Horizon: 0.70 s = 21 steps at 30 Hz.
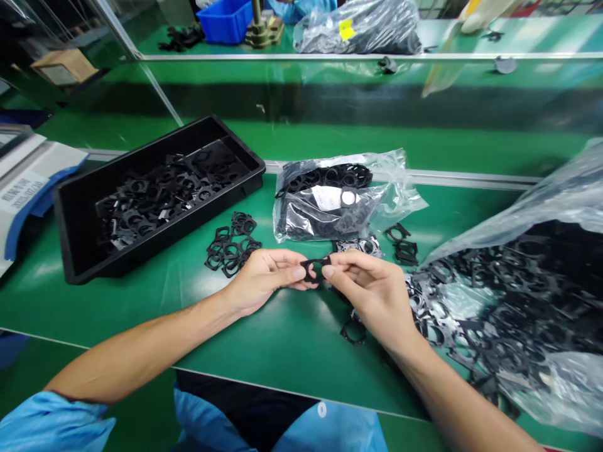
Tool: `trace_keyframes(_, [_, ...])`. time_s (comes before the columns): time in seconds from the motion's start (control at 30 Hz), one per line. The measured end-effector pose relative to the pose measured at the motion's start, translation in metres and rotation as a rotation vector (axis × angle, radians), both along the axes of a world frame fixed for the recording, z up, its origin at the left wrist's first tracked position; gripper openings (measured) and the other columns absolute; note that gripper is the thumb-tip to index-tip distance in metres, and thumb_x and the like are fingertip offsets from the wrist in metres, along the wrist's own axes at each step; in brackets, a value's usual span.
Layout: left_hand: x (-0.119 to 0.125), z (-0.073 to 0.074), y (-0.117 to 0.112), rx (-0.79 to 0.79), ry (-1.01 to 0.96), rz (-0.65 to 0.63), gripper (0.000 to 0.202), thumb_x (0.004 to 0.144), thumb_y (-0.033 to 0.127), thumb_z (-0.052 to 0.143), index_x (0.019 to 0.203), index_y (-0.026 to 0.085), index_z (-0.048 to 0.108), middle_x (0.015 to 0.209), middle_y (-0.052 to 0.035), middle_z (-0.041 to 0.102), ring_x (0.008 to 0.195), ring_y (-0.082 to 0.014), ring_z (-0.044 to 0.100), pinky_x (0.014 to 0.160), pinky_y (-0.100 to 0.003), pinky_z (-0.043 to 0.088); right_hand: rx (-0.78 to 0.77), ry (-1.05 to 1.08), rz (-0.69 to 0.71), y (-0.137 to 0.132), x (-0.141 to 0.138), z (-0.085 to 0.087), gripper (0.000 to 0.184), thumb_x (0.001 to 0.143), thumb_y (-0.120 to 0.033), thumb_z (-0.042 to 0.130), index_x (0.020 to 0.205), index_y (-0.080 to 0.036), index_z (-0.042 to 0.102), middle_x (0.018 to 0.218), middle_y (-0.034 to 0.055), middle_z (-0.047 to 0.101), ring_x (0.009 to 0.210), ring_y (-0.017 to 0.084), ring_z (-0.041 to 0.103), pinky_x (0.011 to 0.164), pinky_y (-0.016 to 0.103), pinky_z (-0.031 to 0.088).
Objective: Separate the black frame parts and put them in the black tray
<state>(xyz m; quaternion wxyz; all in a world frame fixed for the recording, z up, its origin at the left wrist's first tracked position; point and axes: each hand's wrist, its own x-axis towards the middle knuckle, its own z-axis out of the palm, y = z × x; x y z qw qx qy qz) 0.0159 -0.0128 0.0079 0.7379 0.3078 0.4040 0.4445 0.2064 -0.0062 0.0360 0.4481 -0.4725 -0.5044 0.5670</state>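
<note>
Between my two hands is a small black ring-shaped plastic part (315,262), held above the green tabletop. My left hand (271,274) pinches its left end between thumb and fingers. On its right end, my right hand (370,282) has thumb and fingertips closed. Fingers of my left hand show through the round opening. Left of my hands lies a small heap of similar black ring parts (230,248). Beyond my hands sits a clear plastic bag (325,210) filled with black parts. A loose ring part (353,331) lies partly beside my right hand.
A long black tray (164,229) holds many black parts at the left. Along the right, a large open plastic bag (560,182) spills parts (471,326) onto the table. On the far shelf stand a blue bin (226,22) and another filled bag (360,28).
</note>
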Motion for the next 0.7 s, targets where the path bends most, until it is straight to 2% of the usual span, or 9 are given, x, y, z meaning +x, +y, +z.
trace_keyframes(0.1, [0.0027,-0.0006,-0.0011,-0.054,-0.071,0.048,0.038,0.059,0.034,0.097,0.084,0.013,0.077,0.082,-0.0060,0.081,0.072,-0.0177,0.077,0.072,-0.027,0.064,0.017,0.014,0.001,-0.0004,-0.0016,0.0003,0.032,0.069,-0.046,0.089,0.078,-0.018,0.075,0.074,0.0030,0.071,0.065,0.015,0.066,0.067,0.028,0.060])
trace_keyframes(0.2, [0.0033,-0.0006,-0.0022,-0.063,-0.078,0.063,0.039,0.061,0.034,0.097,0.086,0.012,0.076,0.081,-0.0054,0.080,0.071,-0.0170,0.077,0.073,-0.027,0.063,0.080,0.006,-0.010,-0.0015,-0.0035,-0.0008,0.025,0.073,-0.039,0.087,0.077,-0.018,0.075,0.074,0.0023,0.069,0.064,0.014,0.065,0.064,0.026,0.059])
trace_keyframes(0.33, [0.0025,0.0015,-0.0017,-0.033,-0.053,0.070,0.034,0.063,0.033,0.096,0.083,0.012,0.076,0.078,-0.0048,0.080,0.069,-0.0144,0.075,0.070,-0.023,0.061,0.158,-0.030,-0.032,-0.0030,-0.0048,-0.0035,0.012,0.078,-0.028,0.083,0.078,-0.018,0.076,0.074,0.0013,0.067,0.064,0.012,0.064,0.063,0.024,0.058])
trace_keyframes(0.43, [0.0018,0.0027,-0.0004,0.014,-0.041,0.092,0.031,0.063,0.030,0.096,0.080,0.013,0.076,0.075,-0.0025,0.079,0.067,-0.0115,0.074,0.070,-0.020,0.060,0.154,-0.030,-0.028,-0.0027,-0.0047,-0.0048,0.009,0.078,-0.025,0.082,0.078,-0.018,0.075,0.074,0.0011,0.068,0.064,0.012,0.063,0.063,0.023,0.058])
trace_keyframes(0.57, [0.0008,0.0016,0.0006,0.049,-0.004,0.043,0.033,0.062,0.026,0.096,0.087,0.015,0.078,0.081,-0.0023,0.080,0.073,-0.0108,0.074,0.076,-0.020,0.060,0.115,-0.042,-0.033,-0.0007,-0.0029,-0.0046,0.014,0.077,-0.028,0.083,0.076,-0.018,0.073,0.073,0.0010,0.068,0.063,0.011,0.062,0.062,0.023,0.056])
trace_keyframes(0.7, [0.0007,-0.0011,0.0011,0.071,0.054,0.029,0.031,0.064,0.028,0.095,0.086,0.015,0.079,0.087,-0.0042,0.080,0.079,-0.0132,0.074,0.081,-0.024,0.060,0.096,-0.057,-0.017,0.0021,-0.0002,-0.0049,0.020,0.078,-0.034,0.083,0.075,-0.017,0.072,0.073,0.0019,0.068,0.063,0.012,0.063,0.061,0.024,0.057])
